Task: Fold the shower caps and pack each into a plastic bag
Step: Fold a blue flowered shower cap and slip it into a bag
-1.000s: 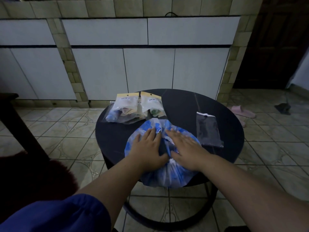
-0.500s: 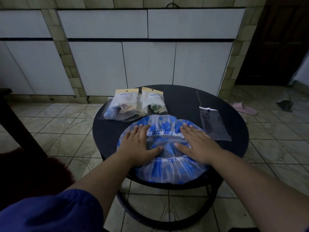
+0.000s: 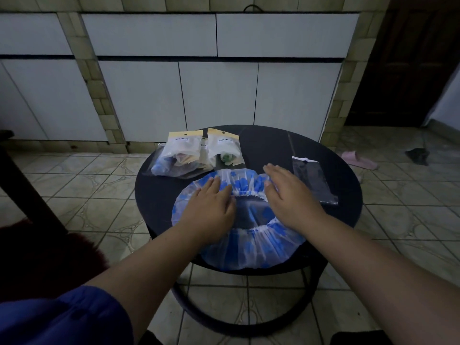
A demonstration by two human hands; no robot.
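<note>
A clear shower cap with blue spots lies spread flat, opening up, on the near half of a round black table. My left hand presses flat on its left side, fingers straight. My right hand presses flat on its right side. An empty clear plastic bag lies on the table just right of my right hand. Packed bags with yellow header cards lie at the table's far left.
The cap's near edge hangs over the table's front rim. White cabinet doors stand behind the table. A pink slipper and a dark object lie on the tiled floor at right. A dark furry seat is at left.
The cap was bunched under both hands; my hands slid apart and outward and it now lies spread wide and flat. My fingers have reached toward its far edge.
</note>
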